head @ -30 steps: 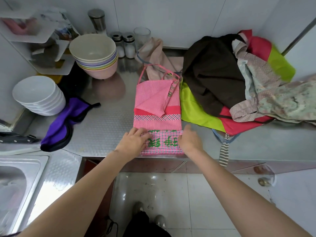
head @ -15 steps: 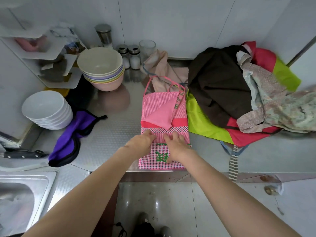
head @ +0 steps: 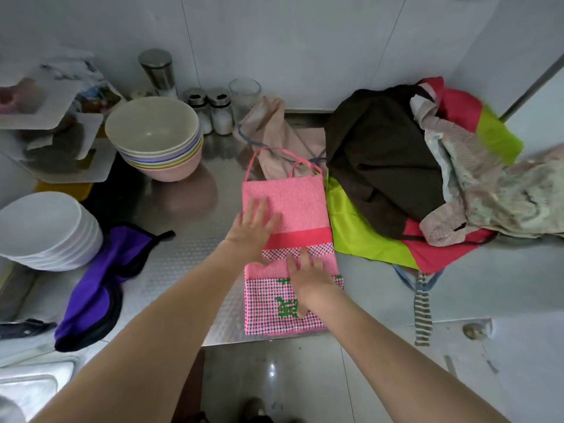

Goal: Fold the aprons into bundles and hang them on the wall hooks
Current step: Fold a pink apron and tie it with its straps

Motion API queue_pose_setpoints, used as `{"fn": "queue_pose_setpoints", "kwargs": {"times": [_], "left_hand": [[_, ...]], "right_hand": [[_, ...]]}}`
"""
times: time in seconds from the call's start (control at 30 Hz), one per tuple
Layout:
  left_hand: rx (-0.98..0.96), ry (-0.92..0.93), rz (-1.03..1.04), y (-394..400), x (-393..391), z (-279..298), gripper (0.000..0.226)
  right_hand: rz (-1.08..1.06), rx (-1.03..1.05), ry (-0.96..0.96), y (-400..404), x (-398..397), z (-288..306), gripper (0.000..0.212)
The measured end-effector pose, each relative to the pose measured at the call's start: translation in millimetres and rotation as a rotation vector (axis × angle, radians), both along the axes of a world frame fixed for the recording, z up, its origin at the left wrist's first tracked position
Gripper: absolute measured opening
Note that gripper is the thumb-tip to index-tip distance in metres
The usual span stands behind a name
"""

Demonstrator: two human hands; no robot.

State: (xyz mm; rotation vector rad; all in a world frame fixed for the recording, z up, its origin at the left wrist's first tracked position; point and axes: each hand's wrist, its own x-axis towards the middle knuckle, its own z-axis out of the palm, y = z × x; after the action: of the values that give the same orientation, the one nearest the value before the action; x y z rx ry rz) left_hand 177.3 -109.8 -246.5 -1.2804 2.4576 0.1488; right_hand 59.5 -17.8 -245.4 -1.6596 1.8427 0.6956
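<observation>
A pink apron (head: 300,206) lies folded into a long rectangle on the steel counter (head: 189,248), its checked end with green lettering at the front edge and its pink strap loops at the back. My left hand (head: 251,230) lies flat with spread fingers on the apron's upper left part. My right hand (head: 308,279) presses flat on the lower checked part. To the right sits a heap of other aprons (head: 427,178): brown, lime green, red and floral. A purple apron (head: 100,279) lies crumpled on the left. No wall hooks are in view.
Stacked coloured bowls (head: 155,138) and white bowls (head: 42,230) stand on the left. Shakers (head: 210,111), a steel canister (head: 157,71) and a glass (head: 244,93) line the back wall. A beige cloth (head: 274,132) lies behind the apron. A sink (head: 27,383) is at lower left. A striped strap (head: 422,309) hangs over the counter edge.
The triangular flap on the apron's upper part has been laid flat. My left hand slid up the apron from the checked end; my right hand stayed low and moved slightly up.
</observation>
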Motion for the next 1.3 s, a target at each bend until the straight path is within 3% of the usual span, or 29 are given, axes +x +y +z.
{"fn": "queue_pose_setpoints", "kwargs": {"times": [0.13,0.23,0.37,0.47,0.77,0.97,1.13,1.2,1.3], "left_hand": [[0.054,-0.021,0.034,-2,2,8,0.107],[0.041,0.139,0.007,15,4,11,0.069],[-0.035,0.483,-0.237,50,21,7,0.033],[-0.020,0.462,-0.300,73,41,-9,0.019],[0.040,0.233,-0.135,105,55,-18,0.053],[0.186,0.204,-0.034,125,60,-17,0.075],[0.209,0.157,-0.066,135,68,-23,0.093],[0.174,0.244,-0.038,139,70,-29,0.090],[0.217,0.549,0.151,140,64,-26,0.073]], "right_hand": [[0.001,-0.003,0.007,-1,1,1,0.121],[0.016,-0.011,0.009,0,0,2,0.123],[0.079,-0.055,-0.042,3,-10,10,0.119],[0.103,-0.106,-0.113,6,-19,14,0.115],[0.110,-0.281,-0.363,45,-52,7,0.100],[0.370,-0.275,-0.185,73,-73,-13,0.113],[0.387,-0.377,-0.203,76,-71,-12,0.097],[0.377,-0.381,-0.261,75,-71,-7,0.086],[0.271,-0.345,-0.395,66,-72,4,0.070]]}}
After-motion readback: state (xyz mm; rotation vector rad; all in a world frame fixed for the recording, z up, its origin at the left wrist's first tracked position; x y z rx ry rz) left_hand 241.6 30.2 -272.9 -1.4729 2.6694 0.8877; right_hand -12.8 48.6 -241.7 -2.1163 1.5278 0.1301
